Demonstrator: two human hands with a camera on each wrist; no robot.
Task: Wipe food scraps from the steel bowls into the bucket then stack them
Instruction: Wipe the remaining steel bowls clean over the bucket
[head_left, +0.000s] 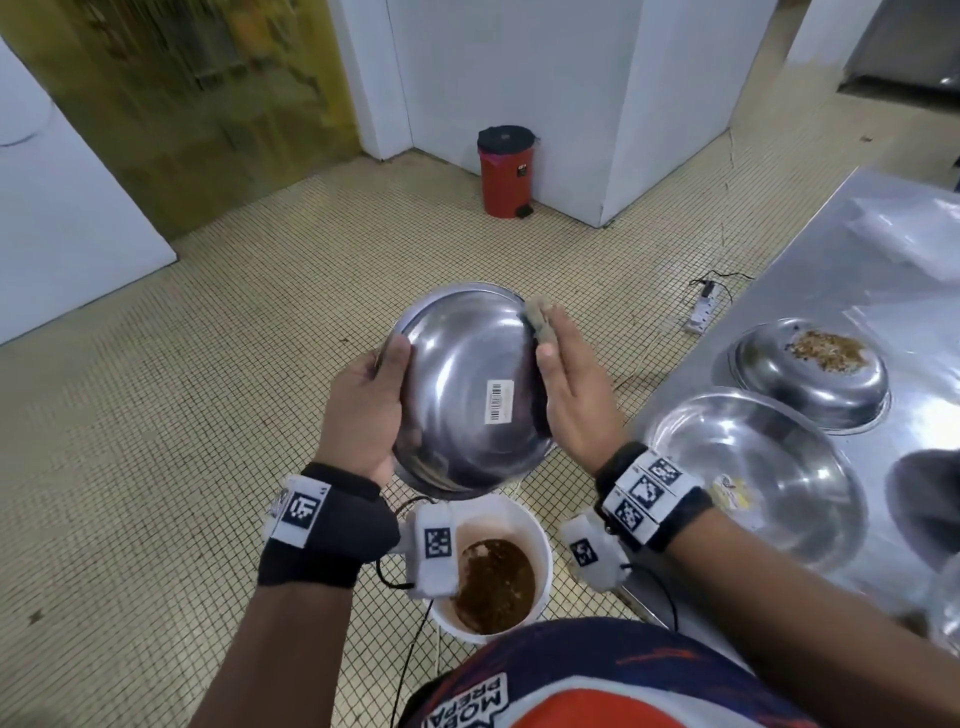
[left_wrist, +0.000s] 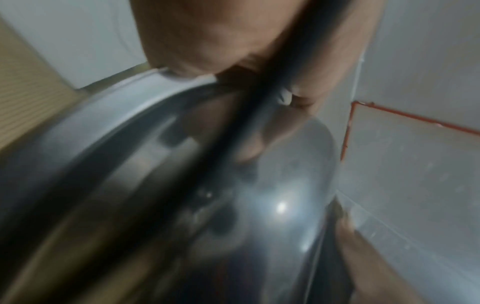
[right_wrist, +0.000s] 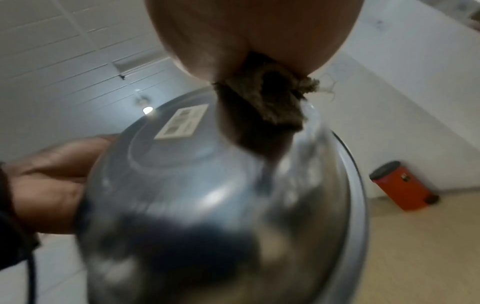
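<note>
I hold a steel bowl (head_left: 467, 389) tilted in the air, its barcode-stickered underside facing me. My left hand (head_left: 369, 410) grips its left rim, thumb on the outside. My right hand (head_left: 571, 384) pinches a brownish cloth (head_left: 540, 325) against the bowl's upper right rim. Below the bowl, on the floor, stands a white bucket (head_left: 543, 561) with brown scraps in it. The right wrist view shows the cloth (right_wrist: 272, 102) squeezed under my right hand (right_wrist: 246, 30) on the bowl (right_wrist: 207, 185). The left wrist view is blurred: my left hand (left_wrist: 207, 41) over the bowl's rim (left_wrist: 285, 195).
A steel table (head_left: 857, 270) stands at my right. On it are an upright shiny bowl (head_left: 753, 467) and an overturned bowl (head_left: 810, 374) with brown scraps on top. A red pedal bin (head_left: 506, 171) stands by the far wall, and a power strip (head_left: 701, 312) lies on the tiled floor.
</note>
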